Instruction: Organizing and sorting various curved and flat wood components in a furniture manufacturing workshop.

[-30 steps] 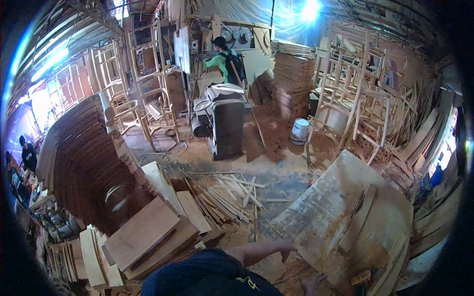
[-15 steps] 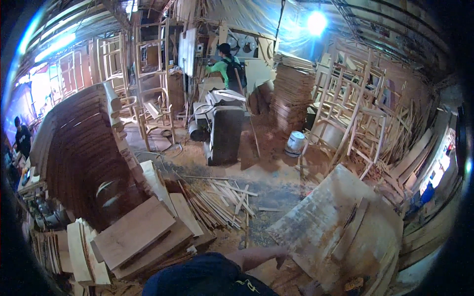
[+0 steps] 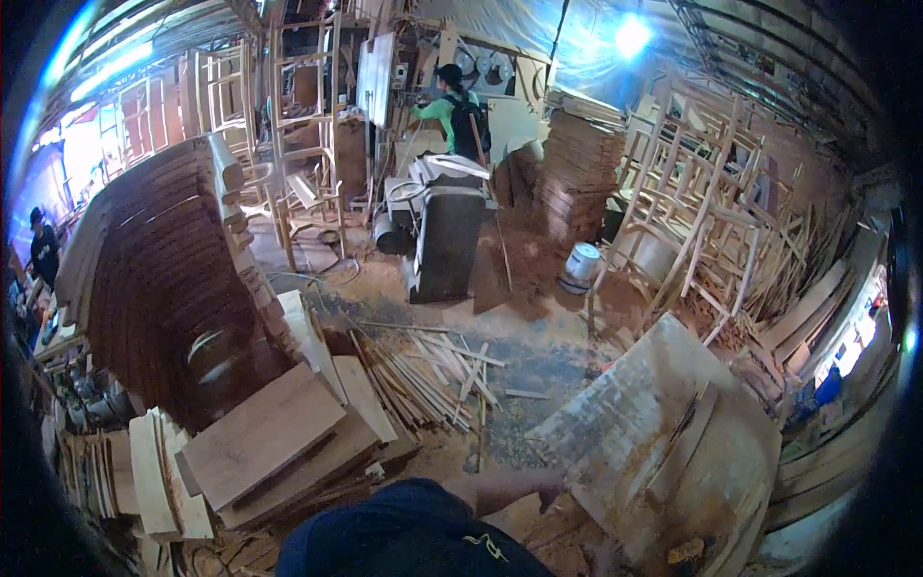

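Note:
My left arm comes out of a navy sleeve at the lower edge and reaches to the right. My left hand hangs low beside the left edge of a large pale, dusty board. Its fingers are dark and small, so whether they touch or grip that edge cannot be made out. A narrow wood strip lies on the board. I do not make out my right hand; the area below the board is dim. To the left, wide planks lie stacked, with thin wooden sticks spread on the floor beyond.
A tall curved stack of brown wood pieces stands at left. A dark machine stands ahead, and a person in green behind it. Chair frames, a white bucket and a board pile are at right.
The view has shifted slightly, so the scene sits a little differently. My left hand stays near the board's edge. The person in green keeps roughly the same place.

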`<state>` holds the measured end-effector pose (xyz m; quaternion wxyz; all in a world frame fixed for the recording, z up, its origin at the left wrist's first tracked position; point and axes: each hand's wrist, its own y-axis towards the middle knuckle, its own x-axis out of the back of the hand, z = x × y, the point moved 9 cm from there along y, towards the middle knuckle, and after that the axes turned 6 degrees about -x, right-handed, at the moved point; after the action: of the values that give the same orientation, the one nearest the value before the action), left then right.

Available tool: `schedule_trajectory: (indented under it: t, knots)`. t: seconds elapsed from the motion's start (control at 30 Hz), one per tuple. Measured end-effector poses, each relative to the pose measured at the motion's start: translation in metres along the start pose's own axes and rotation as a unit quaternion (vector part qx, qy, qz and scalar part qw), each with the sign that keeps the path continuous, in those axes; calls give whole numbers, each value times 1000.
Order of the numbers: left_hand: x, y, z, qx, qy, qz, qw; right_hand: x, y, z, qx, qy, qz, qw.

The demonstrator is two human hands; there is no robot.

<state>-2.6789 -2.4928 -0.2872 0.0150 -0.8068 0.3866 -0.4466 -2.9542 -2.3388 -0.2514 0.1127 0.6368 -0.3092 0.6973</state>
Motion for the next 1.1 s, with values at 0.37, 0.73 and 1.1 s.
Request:
schedule_trajectory:
  t: [0.37,0.73,1.1]
  knots:
    - [8,2,19,35,-70,23,997,-12,-11,-5,-11,11,48,999]
    - [-19,23,33,65,-125,41,989,-18,-29,20,-27,83,122,989]
    - [-34,15,32,-146,76,152,975,-98,35,-2,-1,40,-15,999]
